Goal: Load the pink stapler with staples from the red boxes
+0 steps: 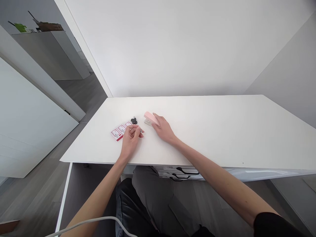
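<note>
On the surface (209,131): pink stapler (149,116) gripped by right hand (163,128).
Small grey piece (141,130) is pinched by left hand (131,136); red-and-white boxes (117,133) are partly blocked, dark item (134,120) adjacent.

Left hand (130,137) pinched (seemingly thumb to forefinger); right hand (164,128) curled, palm down.

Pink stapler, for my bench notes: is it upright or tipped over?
Upright: the pink top lies above the pale base, with the right hand holding it.
</note>
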The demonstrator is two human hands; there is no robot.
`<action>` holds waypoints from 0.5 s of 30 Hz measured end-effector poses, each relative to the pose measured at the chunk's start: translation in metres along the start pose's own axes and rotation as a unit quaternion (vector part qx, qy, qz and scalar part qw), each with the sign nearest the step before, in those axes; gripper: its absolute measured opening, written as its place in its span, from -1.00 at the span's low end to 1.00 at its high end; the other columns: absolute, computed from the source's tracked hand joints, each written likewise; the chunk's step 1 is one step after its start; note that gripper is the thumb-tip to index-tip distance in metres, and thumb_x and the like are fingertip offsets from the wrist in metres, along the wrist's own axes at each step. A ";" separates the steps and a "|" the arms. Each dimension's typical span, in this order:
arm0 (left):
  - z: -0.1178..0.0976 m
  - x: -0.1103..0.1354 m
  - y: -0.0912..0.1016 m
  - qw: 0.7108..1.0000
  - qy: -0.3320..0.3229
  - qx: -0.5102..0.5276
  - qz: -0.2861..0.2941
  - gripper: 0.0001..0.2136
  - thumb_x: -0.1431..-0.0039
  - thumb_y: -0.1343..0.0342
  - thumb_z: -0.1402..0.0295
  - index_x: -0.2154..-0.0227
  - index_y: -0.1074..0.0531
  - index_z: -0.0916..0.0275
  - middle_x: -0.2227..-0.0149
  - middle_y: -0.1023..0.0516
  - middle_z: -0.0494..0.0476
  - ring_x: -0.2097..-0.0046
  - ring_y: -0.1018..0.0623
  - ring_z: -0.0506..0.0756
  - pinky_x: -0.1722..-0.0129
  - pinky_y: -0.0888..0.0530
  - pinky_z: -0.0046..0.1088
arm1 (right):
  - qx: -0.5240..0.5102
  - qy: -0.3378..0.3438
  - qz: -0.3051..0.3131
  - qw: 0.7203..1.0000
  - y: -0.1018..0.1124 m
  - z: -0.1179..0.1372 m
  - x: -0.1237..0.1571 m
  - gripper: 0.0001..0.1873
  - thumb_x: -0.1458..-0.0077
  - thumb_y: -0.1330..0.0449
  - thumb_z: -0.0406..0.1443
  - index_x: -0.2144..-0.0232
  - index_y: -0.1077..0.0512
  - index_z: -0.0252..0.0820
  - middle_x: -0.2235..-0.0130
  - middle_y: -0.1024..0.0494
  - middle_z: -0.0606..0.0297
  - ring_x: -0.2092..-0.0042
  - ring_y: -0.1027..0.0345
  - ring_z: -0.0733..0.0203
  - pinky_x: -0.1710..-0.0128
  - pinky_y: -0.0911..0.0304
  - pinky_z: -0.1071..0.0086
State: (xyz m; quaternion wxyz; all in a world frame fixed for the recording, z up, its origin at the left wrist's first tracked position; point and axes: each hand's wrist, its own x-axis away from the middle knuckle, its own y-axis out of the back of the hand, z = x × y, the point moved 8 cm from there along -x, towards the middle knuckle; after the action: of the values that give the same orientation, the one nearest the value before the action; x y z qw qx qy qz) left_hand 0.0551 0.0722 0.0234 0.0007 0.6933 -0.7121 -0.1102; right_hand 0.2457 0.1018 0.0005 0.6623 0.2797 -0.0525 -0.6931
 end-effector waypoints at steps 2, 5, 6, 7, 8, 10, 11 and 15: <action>0.001 0.001 -0.001 1.000 0.005 0.001 0.008 -0.67 -0.32 -0.22 0.04 0.09 -0.36 0.16 0.24 -0.65 0.09 0.27 -0.59 0.06 0.04 -0.52 -0.29 | -0.014 -0.013 0.017 1.000 -0.019 0.003 -0.008 -0.22 -0.34 -0.18 -0.14 -0.50 -0.09 -0.17 -0.41 -0.29 -0.09 -0.44 -0.15 -0.16 -0.39 -0.18 -0.09; 0.006 0.001 -0.002 1.000 0.012 0.010 0.020 -0.63 -0.30 -0.24 0.01 0.07 -0.34 0.15 0.23 -0.67 0.08 0.25 -0.63 0.08 0.01 -0.51 -0.28 | -0.029 0.019 0.014 0.999 -0.023 0.016 -0.003 -0.14 -0.30 -0.26 -0.10 -0.51 -0.07 -0.14 -0.48 -0.16 -0.07 -0.50 -0.02 -0.13 -0.44 -0.12 -0.06; 0.007 0.002 -0.002 1.000 0.013 0.012 0.022 -0.62 -0.30 -0.25 0.01 0.06 -0.34 0.15 0.23 -0.68 0.09 0.24 -0.64 0.08 0.01 -0.51 -0.28 | -0.034 0.036 0.007 0.999 -0.020 0.021 0.001 -0.19 -0.30 -0.26 -0.11 -0.49 -0.14 -0.09 -0.48 -0.16 -0.03 -0.50 -0.01 -0.11 -0.46 -0.09 -0.05; 0.008 0.002 -0.002 1.000 0.013 0.013 0.022 -0.61 -0.29 -0.26 0.00 0.05 -0.34 0.15 0.23 -0.69 0.09 0.23 -0.65 0.09 0.00 -0.51 -0.27 | -0.040 0.053 0.004 0.998 -0.016 0.026 0.006 -0.27 -0.30 -0.27 -0.13 -0.44 -0.24 -0.04 -0.46 -0.19 0.01 -0.51 -0.02 -0.08 -0.47 -0.08 -0.04; 0.008 0.002 -0.002 1.000 0.013 0.012 0.022 -0.60 -0.29 -0.26 -0.01 0.05 -0.35 0.15 0.22 -0.70 0.10 0.21 -0.66 0.10 0.00 -0.51 -0.27 | -0.046 0.072 0.008 0.996 -0.014 0.031 0.011 -0.36 -0.29 -0.29 -0.15 -0.37 -0.34 0.00 -0.42 -0.26 0.05 -0.51 -0.03 -0.06 -0.47 -0.08 -0.03; 0.008 0.002 -0.002 1.000 0.016 0.010 0.021 -0.59 -0.29 -0.27 -0.02 0.03 -0.35 0.15 0.21 -0.71 0.13 0.18 -0.67 0.12 0.00 -0.51 -0.25 | -0.058 0.105 0.028 0.992 -0.013 0.040 0.018 -0.51 -0.26 -0.34 -0.17 -0.22 -0.49 0.04 -0.36 -0.36 0.10 -0.50 -0.06 -0.03 -0.46 -0.12 0.00; 0.008 0.002 -0.003 1.000 0.019 0.011 0.022 -0.58 -0.29 -0.26 -0.03 0.03 -0.35 0.15 0.20 -0.72 0.15 0.17 -0.67 0.13 -0.01 -0.51 -0.25 | -0.060 0.115 0.037 0.991 -0.013 0.043 0.020 -0.56 -0.25 -0.36 -0.16 -0.16 -0.54 0.04 -0.35 -0.38 0.11 -0.49 -0.09 -0.03 -0.45 -0.14 0.01; 0.006 0.004 -0.004 0.999 0.026 0.018 0.029 -0.56 -0.29 -0.27 -0.02 0.00 -0.34 0.16 0.19 -0.73 0.16 0.16 -0.68 0.13 -0.03 -0.52 -0.23 | -0.053 0.124 0.040 0.990 -0.015 0.044 0.022 -0.74 -0.29 -0.36 -0.16 -0.01 -0.62 0.02 -0.38 -0.35 0.12 -0.39 -0.27 -0.02 -0.40 -0.21 0.02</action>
State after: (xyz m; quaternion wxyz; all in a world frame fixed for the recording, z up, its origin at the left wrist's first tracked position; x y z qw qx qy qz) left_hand 0.0581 0.0697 0.0159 0.0100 0.6746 -0.7339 -0.0790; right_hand 0.2127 0.0698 0.0238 0.7044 0.3261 0.0559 -0.6279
